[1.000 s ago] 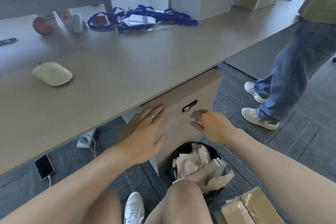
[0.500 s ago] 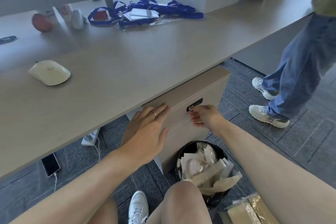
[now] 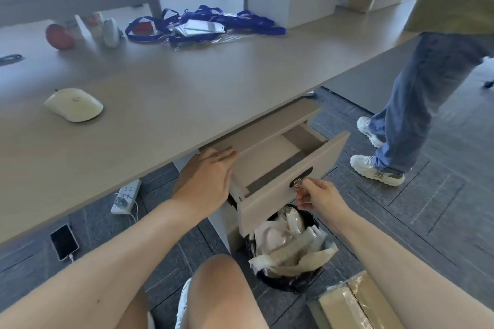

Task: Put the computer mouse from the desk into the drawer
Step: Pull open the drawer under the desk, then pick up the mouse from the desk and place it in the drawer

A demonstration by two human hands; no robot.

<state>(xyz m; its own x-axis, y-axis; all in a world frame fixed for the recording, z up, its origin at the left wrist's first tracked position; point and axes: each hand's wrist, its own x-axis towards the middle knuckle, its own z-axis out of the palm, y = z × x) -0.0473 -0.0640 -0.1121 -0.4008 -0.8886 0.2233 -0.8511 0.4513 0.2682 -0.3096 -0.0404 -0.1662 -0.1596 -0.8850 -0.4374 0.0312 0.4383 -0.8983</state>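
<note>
While the cream computer mouse (image 3: 74, 105) lies untouched on the left of the desk (image 3: 187, 93), well apart from both hands, the drawer (image 3: 283, 168) under the desk's near edge stands partly pulled out. Fingers of the right hand (image 3: 318, 196) pinch the small key (image 3: 297, 182) in its front lock. Flat and spread, the left hand (image 3: 204, 179) presses the cabinet top beside the drawer. Below sits a full wastebasket (image 3: 290, 254).

Drawer (image 3: 270, 160) open, gap free from above; desk (image 3: 187, 93) edge overhangs rear; left hand (image 3: 204, 179) beside opening.
</note>
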